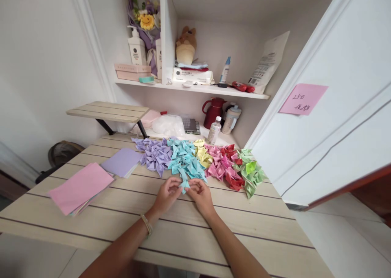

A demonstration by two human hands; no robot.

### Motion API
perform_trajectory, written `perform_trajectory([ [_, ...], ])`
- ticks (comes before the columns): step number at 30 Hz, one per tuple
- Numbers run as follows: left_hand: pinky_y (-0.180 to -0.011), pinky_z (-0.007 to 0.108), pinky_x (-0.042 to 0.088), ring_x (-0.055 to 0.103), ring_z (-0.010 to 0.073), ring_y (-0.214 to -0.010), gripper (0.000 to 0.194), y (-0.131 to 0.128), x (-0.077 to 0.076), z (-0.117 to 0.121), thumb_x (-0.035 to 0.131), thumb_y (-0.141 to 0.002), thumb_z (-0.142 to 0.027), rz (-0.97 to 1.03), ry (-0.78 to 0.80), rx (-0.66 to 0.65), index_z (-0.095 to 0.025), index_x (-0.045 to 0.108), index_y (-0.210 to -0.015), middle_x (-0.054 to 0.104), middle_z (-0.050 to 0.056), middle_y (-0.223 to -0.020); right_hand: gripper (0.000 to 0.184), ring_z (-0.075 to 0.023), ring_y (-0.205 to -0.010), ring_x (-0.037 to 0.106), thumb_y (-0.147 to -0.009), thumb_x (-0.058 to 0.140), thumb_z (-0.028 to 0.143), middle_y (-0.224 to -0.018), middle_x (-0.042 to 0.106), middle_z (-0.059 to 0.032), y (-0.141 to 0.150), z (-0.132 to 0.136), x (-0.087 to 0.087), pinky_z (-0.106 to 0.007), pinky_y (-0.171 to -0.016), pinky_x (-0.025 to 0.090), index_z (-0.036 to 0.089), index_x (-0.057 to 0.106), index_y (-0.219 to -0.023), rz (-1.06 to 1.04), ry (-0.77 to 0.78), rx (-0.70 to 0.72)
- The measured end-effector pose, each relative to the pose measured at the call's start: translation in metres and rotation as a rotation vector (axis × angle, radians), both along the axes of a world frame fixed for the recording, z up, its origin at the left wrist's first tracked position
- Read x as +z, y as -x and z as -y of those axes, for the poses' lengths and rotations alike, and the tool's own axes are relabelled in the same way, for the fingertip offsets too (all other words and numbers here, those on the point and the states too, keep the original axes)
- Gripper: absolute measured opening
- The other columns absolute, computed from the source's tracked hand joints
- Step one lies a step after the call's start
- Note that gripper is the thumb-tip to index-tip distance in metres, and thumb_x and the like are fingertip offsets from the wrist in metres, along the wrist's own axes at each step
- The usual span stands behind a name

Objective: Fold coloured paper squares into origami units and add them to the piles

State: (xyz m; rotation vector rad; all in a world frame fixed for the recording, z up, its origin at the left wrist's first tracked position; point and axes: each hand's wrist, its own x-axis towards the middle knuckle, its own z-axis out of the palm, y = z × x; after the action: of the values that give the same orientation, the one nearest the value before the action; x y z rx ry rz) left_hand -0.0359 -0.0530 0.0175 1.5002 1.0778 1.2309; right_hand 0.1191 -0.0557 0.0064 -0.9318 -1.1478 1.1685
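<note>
Between my two hands is a small light-blue folded paper piece [184, 184], with a strip-like part pointing away from me. My left hand [167, 194] pinches it from the left, and my right hand [200, 194] pinches it from the right. Just beyond the fingers lies a heap of light-blue origami pieces [183, 158]. Purple origami pieces [155, 154] are piled to its left. On its right are yellow pieces [202, 154], pink pieces [218, 164], red pieces [235, 181] and green pieces [252, 174].
Pink paper sheets [81, 187] and purple sheets [121, 161] lie on the slatted table [122, 233] at left. A small raised stand [108, 110] is behind them. Near the back stand a bottle [214, 130], a red jug [214, 111] and a tumbler [232, 119], below a shelf [220, 90].
</note>
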Motion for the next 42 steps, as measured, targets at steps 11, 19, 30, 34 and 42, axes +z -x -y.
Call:
perform_trajectory([
  [11, -0.068, 0.026, 0.048, 0.063, 0.0193, -0.077, 0.014, 0.002, 0.004, -0.001, 0.066, -0.072, -0.031, -0.092, -0.079, 0.030, -0.019, 0.073, -0.072, 0.070, 0.006, -0.078, 0.020, -0.0175, -0.060, 0.060, -0.069, 0.068, 0.036, -0.071, 0.068, -0.0057, -0.010, 0.001, 0.008, -0.027, -0.057, 0.047, 0.017, 0.070, -0.076, 0.342, -0.050, -0.037],
  [19, -0.064, 0.025, 0.050, 0.063, 0.0190, -0.074, 0.018, 0.000, -0.002, -0.004, 0.067, -0.070, -0.033, -0.021, -0.007, 0.050, -0.016, 0.071, -0.071, 0.069, 0.006, -0.075, 0.015, -0.0189, -0.069, 0.062, -0.068, 0.068, 0.033, -0.075, 0.070, -0.0054, -0.012, -0.001, 0.015, -0.027, -0.063, 0.047, 0.018, 0.070, -0.071, 0.319, -0.001, 0.072],
  [30, -0.056, 0.022, 0.045, 0.058, 0.0143, -0.060, 0.020, -0.001, 0.003, -0.005, 0.068, -0.067, -0.034, 0.079, 0.086, 0.064, -0.014, 0.067, -0.067, 0.064, 0.001, -0.061, 0.019, -0.0105, -0.048, 0.051, -0.064, 0.070, 0.034, -0.056, 0.063, 0.0002, -0.003, -0.001, 0.005, -0.021, -0.048, 0.037, 0.015, 0.068, -0.064, 0.274, 0.108, 0.217],
  [34, -0.057, 0.023, 0.045, 0.058, 0.0147, -0.062, 0.022, -0.001, 0.001, -0.007, 0.066, -0.068, -0.036, 0.102, 0.077, 0.128, -0.015, 0.066, -0.068, 0.064, 0.001, -0.063, 0.018, -0.0078, -0.043, 0.042, -0.068, 0.066, 0.033, -0.048, 0.053, 0.0043, 0.008, 0.000, 0.001, -0.019, -0.043, 0.030, 0.015, 0.066, -0.066, 0.281, 0.087, 0.180],
  [42, -0.063, 0.025, 0.044, 0.056, 0.0156, -0.066, 0.023, -0.004, 0.003, -0.008, 0.062, -0.072, -0.039, 0.077, 0.032, 0.185, -0.016, 0.063, -0.069, 0.061, 0.000, -0.065, 0.022, -0.0129, -0.056, 0.055, -0.072, 0.062, 0.036, -0.064, 0.063, -0.0007, 0.015, 0.002, -0.001, -0.022, -0.052, 0.042, 0.017, 0.062, -0.082, 0.233, 0.017, 0.090],
])
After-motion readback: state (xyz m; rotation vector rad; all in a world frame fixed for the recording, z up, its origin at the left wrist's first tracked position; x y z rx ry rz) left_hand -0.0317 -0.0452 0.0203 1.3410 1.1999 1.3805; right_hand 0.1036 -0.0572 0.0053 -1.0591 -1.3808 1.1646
